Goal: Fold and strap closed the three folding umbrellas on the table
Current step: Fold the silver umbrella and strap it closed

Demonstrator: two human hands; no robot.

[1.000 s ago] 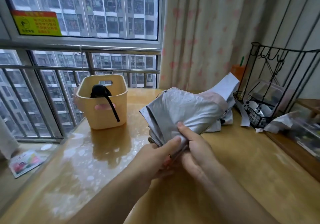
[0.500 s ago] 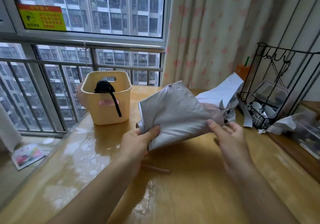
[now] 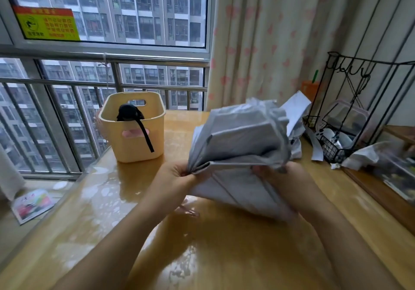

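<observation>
One yellow basket point(image 3: 134, 148) stands at the far left of the wooden bench point(image 3: 224, 256), close to the window railing point(image 3: 157, 56). One black wire rack point(image 3: 334, 150) stands at the far right, with a crumpled white bag point(image 3: 363, 157) at its foot and a curtain point(image 3: 269, 43) behind. Between them a heap of white fabric point(image 3: 296, 110) lies at the back of the bench, largely hidden by the grey umbrella point(image 3: 242, 137) held up in front of it.

Inside the basket sits one black umbrella point(image 3: 129, 112), its strap point(image 3: 147, 139) hanging over the front wall; something pink shows through the front handle slot. The rack's lower tray holds a few small items too blurred to name. One leaflet point(image 3: 33, 204) lies below the bench edge at the left.

Two hands hold the grey umbrella over the middle of the bench. The left hand point(image 3: 177, 175) pinches the gathered folds at the canopy's left edge. The right hand point(image 3: 283, 177) is half buried under loose cloth on the other side, fingers curled into it. The canopy is bunched and unstrapped, with thin ribs showing along its underside.
</observation>
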